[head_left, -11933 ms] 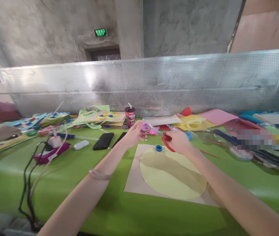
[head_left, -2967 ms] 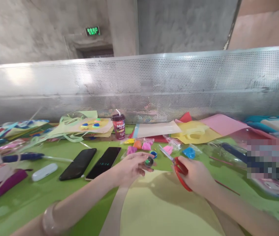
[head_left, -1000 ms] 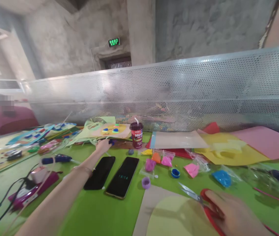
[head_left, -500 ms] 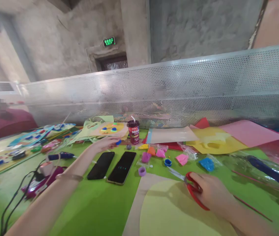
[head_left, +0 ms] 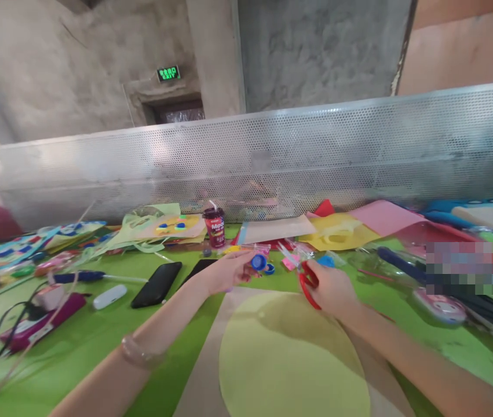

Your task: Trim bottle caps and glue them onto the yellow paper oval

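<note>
My left hand (head_left: 229,271) is closed on a blue bottle cap (head_left: 258,262), held up above the table. In my right hand (head_left: 332,286) are red-handled scissors (head_left: 308,288); their blades (head_left: 288,253) point up and away toward the left, slightly apart. A second blue cap (head_left: 269,269) lies on the table just behind the held one. Below both hands, a large pale yellow paper disc (head_left: 292,359) rests on a beige sheet (head_left: 205,359). Pink clay (head_left: 290,262) and blue clay (head_left: 326,260) sit behind the scissors, partly hidden.
A black phone (head_left: 156,284) and a white oval case (head_left: 109,296) lie left, by a purple power strip (head_left: 46,321) with cables. A drink cup (head_left: 215,227) stands behind. Coloured sheets (head_left: 337,230) line the back, before a perforated metal panel (head_left: 246,156).
My left hand has moved right with the blue cap, close to the scissors. My right hand has raised the scissors slightly farther from me. The view has shifted right.
</note>
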Demonstrator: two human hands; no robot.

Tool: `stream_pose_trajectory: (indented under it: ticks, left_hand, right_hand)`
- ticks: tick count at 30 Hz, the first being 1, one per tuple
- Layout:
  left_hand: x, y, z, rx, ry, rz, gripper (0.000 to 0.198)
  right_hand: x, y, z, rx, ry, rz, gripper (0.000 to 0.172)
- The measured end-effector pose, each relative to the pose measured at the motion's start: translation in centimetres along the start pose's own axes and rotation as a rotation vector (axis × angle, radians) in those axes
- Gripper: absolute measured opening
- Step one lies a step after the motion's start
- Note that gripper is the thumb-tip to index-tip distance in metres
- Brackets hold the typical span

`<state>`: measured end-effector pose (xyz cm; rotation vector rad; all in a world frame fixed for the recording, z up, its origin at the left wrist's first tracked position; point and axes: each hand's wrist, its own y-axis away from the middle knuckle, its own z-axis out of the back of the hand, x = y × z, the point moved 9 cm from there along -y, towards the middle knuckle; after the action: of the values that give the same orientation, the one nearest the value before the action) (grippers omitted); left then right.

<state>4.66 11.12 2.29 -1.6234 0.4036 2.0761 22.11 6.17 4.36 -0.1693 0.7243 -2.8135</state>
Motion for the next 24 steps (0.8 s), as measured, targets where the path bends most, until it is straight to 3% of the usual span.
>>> stream_pose_trajectory:
  ticks: [8,14,20,24]
  left_hand:
    - [0.7,-1.1,-3.1,-0.005,-0.397,-0.103,0.025]
    - [2.4,-1.4,-2.0,-0.14,-0.578,-0.095,0.027]
    - [2.0,-1.9,-1.5,-0.215,-0.738,-0.076,0.026]
    - [2.0,-3.7,-1.3,-0.25,-0.837,-0.054,0.028]
  right_hand:
    - [-2.4,-0.6,-1.3,0.01,-0.056,-0.073,0.021]
    - [-1.6,-0.3,-2.0,0.048,-0.081,-0.027,0.019]
    - [-1.1,-0.3,-2.0,0.074,-0.068,-0.017,0.018]
    - [-0.9,-0.3,-1.7,0.08,-0.053,-0.008,0.02]
